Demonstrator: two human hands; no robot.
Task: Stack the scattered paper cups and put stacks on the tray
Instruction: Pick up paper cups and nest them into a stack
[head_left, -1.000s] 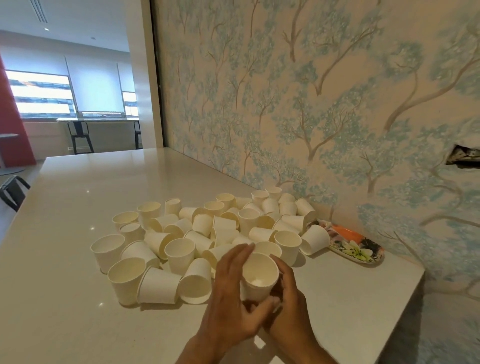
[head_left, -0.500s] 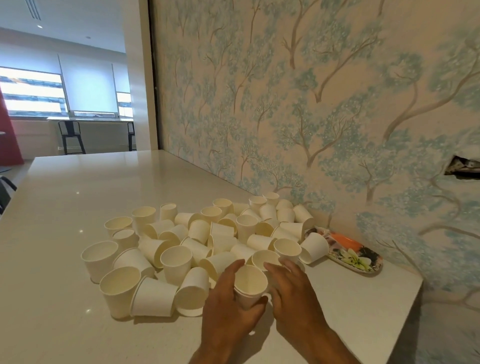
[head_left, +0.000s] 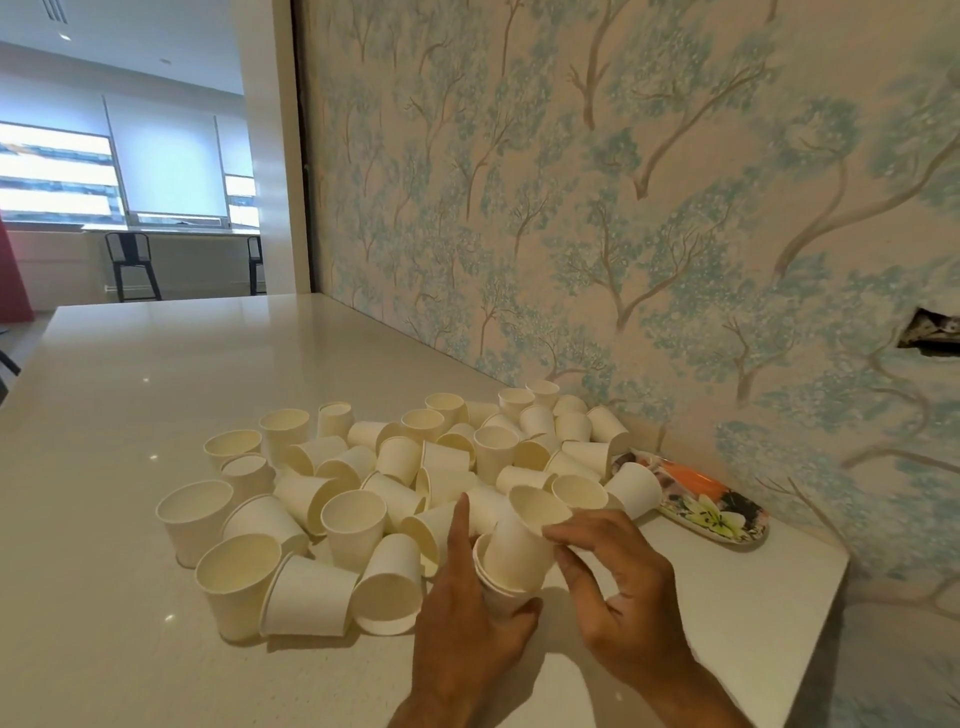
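A heap of several white paper cups (head_left: 405, 467), some upright and some on their sides, covers the middle of the white table (head_left: 130, 389). At its near right edge my left hand (head_left: 467, 623) grips a short stack of cups (head_left: 496, 592) from the left. My right hand (head_left: 618, 587) pinches a tilted cup (head_left: 519, 545) by its rim, its base sunk into the top of that stack. A floral oval tray (head_left: 717, 514) lies by the wall at the right, with one cup lying against its left end.
Tree-patterned wallpaper (head_left: 623, 208) runs along the table's right side. The table's right end drops off just past the tray. Stools (head_left: 132, 265) and windows stand in the room beyond the table's far end.
My right hand picked a cup from the heap and brought it into the top of the stack in my left hand. The camera has shifted slightly.
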